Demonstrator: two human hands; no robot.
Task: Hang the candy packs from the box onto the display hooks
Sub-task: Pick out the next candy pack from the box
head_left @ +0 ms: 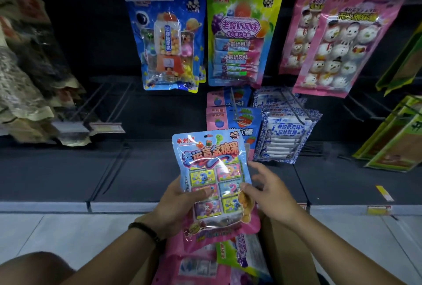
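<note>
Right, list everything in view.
held candy pack: one, blue and pink, centre foreground
gumball packs: at least two, blue, upper row
yoghurt pack: one showing, green and purple, upper row
snowman packs: two, pink, upper right
strawberry packs: several, pink and blue, lower row
patterned packs: several, blue and white, lower row, right
green packs: several, green, right edge
dim packs: several, brownish, left edge
box: one, brown, bottom, holding more packs
left hand: grips the held pack
right hand: touches its right edge

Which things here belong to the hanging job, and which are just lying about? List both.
Job: light-blue plastic candy pack in the grip of the left hand; brown cardboard box of pink and green packs; bare wire display hooks.
Lying about: pink snowman-sweet packs; dark crumpled bags; yellow shelf tag.
</note>
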